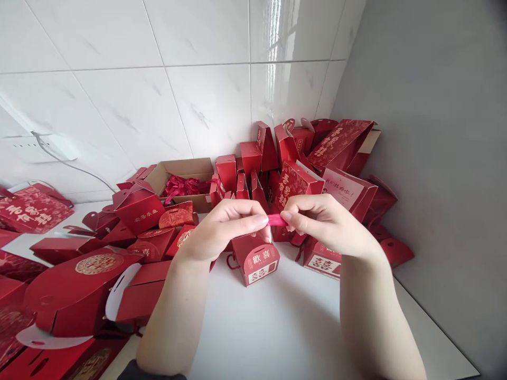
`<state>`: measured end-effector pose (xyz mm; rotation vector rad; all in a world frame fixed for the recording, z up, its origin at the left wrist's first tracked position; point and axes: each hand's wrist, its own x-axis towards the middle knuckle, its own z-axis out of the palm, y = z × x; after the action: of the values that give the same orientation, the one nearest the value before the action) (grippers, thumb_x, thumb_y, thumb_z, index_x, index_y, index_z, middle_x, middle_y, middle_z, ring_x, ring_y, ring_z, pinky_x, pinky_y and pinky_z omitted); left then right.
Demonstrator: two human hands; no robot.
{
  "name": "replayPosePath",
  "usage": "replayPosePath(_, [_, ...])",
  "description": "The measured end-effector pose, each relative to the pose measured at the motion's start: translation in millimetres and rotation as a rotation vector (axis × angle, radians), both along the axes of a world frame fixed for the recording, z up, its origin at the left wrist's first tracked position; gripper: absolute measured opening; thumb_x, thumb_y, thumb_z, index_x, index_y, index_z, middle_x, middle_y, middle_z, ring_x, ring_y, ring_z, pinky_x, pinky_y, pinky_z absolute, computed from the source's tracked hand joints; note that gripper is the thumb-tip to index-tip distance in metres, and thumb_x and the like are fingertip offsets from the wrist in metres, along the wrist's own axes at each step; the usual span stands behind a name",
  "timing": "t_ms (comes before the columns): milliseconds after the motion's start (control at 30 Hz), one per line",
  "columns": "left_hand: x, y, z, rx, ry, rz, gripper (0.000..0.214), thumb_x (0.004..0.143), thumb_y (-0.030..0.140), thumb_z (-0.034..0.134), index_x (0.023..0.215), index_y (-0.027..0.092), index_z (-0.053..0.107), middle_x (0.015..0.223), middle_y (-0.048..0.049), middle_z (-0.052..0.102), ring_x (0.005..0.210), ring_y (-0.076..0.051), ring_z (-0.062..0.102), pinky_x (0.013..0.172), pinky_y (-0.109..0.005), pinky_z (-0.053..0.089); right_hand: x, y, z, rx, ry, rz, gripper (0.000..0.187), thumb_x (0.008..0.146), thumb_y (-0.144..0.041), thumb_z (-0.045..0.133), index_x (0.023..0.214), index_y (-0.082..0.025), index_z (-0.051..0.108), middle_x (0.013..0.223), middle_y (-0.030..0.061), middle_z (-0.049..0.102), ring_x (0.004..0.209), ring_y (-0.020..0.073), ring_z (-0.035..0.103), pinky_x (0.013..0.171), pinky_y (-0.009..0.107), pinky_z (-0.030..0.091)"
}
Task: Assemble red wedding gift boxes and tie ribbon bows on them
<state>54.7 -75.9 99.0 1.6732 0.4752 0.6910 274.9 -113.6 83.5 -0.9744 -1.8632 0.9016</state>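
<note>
Between my two hands a short length of pink-red ribbon [277, 220] is stretched level. My left hand [237, 224] pinches its left end with thumb and fingers, and my right hand [311, 219] pinches the other end. Just below the ribbon a small red gift box [257, 258] stands on the white table [261, 322]. It has white characters on its sloped top, a pale printed panel on its front and a dark red cord at its left side. My left fingers hide part of its top. A similar box [322, 261] sits partly behind my right wrist.
A cardboard box [182, 168] at the back holds a heap of red ribbons [186, 187]. Many red gift boxes crowd the left side [83, 279] and the back right [301, 179]. A grey panel [443, 174] borders the right, with a tiled wall [206, 79] behind.
</note>
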Motion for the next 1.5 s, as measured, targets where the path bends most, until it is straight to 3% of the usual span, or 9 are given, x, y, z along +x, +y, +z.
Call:
replayPosePath(267, [-8.2,-1.9,4.6,-0.071,-0.153,0.005,0.021,0.087,0.032,0.064,0.074,0.015,0.066,0.069,-0.0036,0.065,0.062,-0.011,0.058,0.058,-0.022,0.045,10.3,-6.2,0.0,0.069,-0.299,-0.266,0.033,0.094,-0.037,0.054,0.066,-0.019,0.055,0.061,-0.0013,0.052,0.054,0.0114,0.041,0.049,0.026,0.032])
replayPosePath(367, [-5.9,-4.0,5.0,-0.13,-0.096,0.049,0.022,0.088,0.033,0.062,0.075,0.015,0.062,0.065,-0.0009,0.06,0.052,-0.008,0.051,0.047,-0.018,0.038,6.4,-10.6,1.7,0.024,-0.151,-0.181,0.019,0.092,-0.039,0.059,0.085,-0.022,0.065,0.078,0.002,0.064,0.066,0.0157,0.054,0.055,0.028,0.041])
replayPosePath(467, [-1.7,-5.8,4.6,-0.122,0.028,0.036,0.024,0.089,0.033,0.062,0.074,0.015,0.06,0.06,0.0008,0.056,0.045,-0.005,0.042,0.042,-0.017,0.031,-3.9,-10.3,1.5,-0.04,0.137,-0.084,0.024,0.093,-0.046,0.056,0.102,-0.025,0.065,0.083,0.0034,0.066,0.07,0.0176,0.057,0.057,0.029,0.045])
replayPosePath(633, [2.7,-1.8,0.9,-0.057,0.151,0.092,0.029,0.089,0.036,0.062,0.07,0.014,0.062,0.053,0.0027,0.044,0.045,-0.004,0.039,0.04,-0.017,0.022,-19.2,3.9,-8.3,-0.291,0.284,0.278,0.039,0.095,-0.051,0.05,0.085,-0.017,0.066,0.07,0.003,0.062,0.061,0.0138,0.055,0.054,0.026,0.045])
replayPosePath(733, [3.6,2.6,-3.1,-0.012,0.184,0.124,0.034,0.087,0.037,0.064,0.063,0.013,0.059,0.055,0.0014,0.047,0.046,-0.003,0.035,0.04,-0.017,0.022,-23.3,11.5,-13.8,-0.326,0.39,0.401,0.037,0.096,-0.045,0.052,0.08,-0.013,0.065,0.061,-0.0006,0.057,0.056,0.0102,0.052,0.057,0.024,0.046])
replayPosePath(900, [5.8,-0.1,-5.1,0.009,0.092,0.101,0.034,0.086,0.039,0.065,0.063,0.014,0.057,0.059,-0.0013,0.058,0.043,-0.004,0.039,0.036,-0.017,0.025,-25.4,8.9,-14.1,-0.264,0.493,0.435,0.026,0.094,-0.033,0.058,0.078,-0.014,0.065,0.061,0.0001,0.062,0.06,0.0111,0.058,0.06,0.024,0.048])
replayPosePath(1133, [7.1,-16.2,3.3,-0.021,-0.041,-0.071,0.034,0.092,0.036,0.058,0.066,0.015,0.054,0.062,-0.0029,0.067,0.038,-0.004,0.045,0.035,-0.017,0.028,-25.1,-10.8,-4.9,-0.222,0.489,0.489,0.022,0.097,-0.024,0.053,0.081,-0.014,0.064,0.073,0.005,0.067,0.069,0.0141,0.063,0.064,0.027,0.052])
replayPosePath(1333, [6.4,-19.8,4.9,0.008,-0.055,-0.071,0.031,0.092,0.034,0.058,0.067,0.016,0.056,0.063,-0.0021,0.067,0.042,-0.008,0.054,0.036,-0.018,0.032,-25.7,-17.1,-3.3,-0.239,0.497,0.462,0.022,0.096,-0.026,0.055,0.08,-0.014,0.064,0.073,0.0052,0.066,0.07,0.0146,0.062,0.065,0.028,0.053])
replayPosePath(1500, [3.1,-22.9,7.6,0.063,-0.012,-0.024,0.031,0.089,0.033,0.062,0.064,0.017,0.055,0.052,0.0003,0.056,0.043,-0.01,0.053,0.04,-0.021,0.036,-21.9,-16.5,-3.3,-0.237,0.455,0.442,0.02,0.095,-0.024,0.056,0.079,-0.015,0.064,0.073,0.0044,0.065,0.068,0.0135,0.061,0.062,0.027,0.05])
